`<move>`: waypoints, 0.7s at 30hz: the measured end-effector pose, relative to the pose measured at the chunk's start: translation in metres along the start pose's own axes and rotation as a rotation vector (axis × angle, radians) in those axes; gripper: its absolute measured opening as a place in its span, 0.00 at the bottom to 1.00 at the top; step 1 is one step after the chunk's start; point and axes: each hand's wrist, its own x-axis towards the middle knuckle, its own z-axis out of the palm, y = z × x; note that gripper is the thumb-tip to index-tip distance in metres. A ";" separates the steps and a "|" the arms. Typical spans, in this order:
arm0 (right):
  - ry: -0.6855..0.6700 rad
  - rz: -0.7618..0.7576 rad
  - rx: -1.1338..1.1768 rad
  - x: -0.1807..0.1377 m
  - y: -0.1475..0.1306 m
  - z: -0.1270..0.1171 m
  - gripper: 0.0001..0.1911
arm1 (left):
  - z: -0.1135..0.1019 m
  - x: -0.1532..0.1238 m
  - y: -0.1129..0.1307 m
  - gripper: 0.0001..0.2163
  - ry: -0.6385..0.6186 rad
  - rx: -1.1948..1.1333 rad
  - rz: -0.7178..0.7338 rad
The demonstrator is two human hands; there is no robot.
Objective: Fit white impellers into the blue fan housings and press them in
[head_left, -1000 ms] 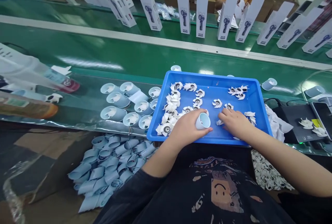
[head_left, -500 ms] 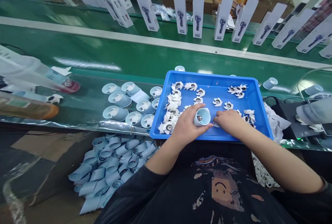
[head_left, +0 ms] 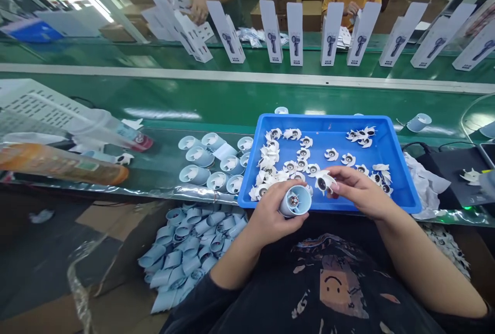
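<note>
My left hand point(head_left: 275, 214) is wrapped round a light blue cylindrical housing point(head_left: 300, 201), its open end facing up and a small motor showing inside. In my right hand point(head_left: 358, 189) a white fan impeller point(head_left: 324, 183) is pinched between thumb and fingers, just right of the housing and apart from it. Both hands are over the near edge of a blue tray point(head_left: 336, 122). Many loose white impellers point(head_left: 269, 156) lie in the tray, mostly along its left side, with smaller groups at the right.
Left of the tray stand several blue housings with impellers point(head_left: 195, 174). Below, a box holds a heap of blue housings point(head_left: 181, 246). An orange bottle point(head_left: 65, 163) lies at far left. White printed boxes point(head_left: 296, 35) line the far side, where two people work.
My right hand has lifted an impeller from the tray and brought it near the housing. My left hand has tilted the housing slightly. The view has shifted left.
</note>
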 end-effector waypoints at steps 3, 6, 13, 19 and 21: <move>-0.009 -0.081 0.018 -0.014 -0.004 0.009 0.17 | 0.004 0.000 0.005 0.23 -0.014 0.062 0.014; 0.022 -0.184 -0.439 -0.022 -0.017 0.021 0.12 | 0.014 0.003 0.009 0.22 -0.007 0.142 0.092; 0.129 -0.233 -0.984 -0.015 -0.014 0.037 0.04 | 0.037 0.005 0.011 0.18 0.136 0.283 0.208; 0.171 -0.351 -0.941 -0.027 -0.023 0.027 0.09 | 0.019 0.005 0.019 0.20 0.051 0.300 0.205; 0.017 -0.451 -0.788 -0.045 -0.032 0.010 0.11 | -0.004 0.013 0.015 0.23 0.095 0.332 0.257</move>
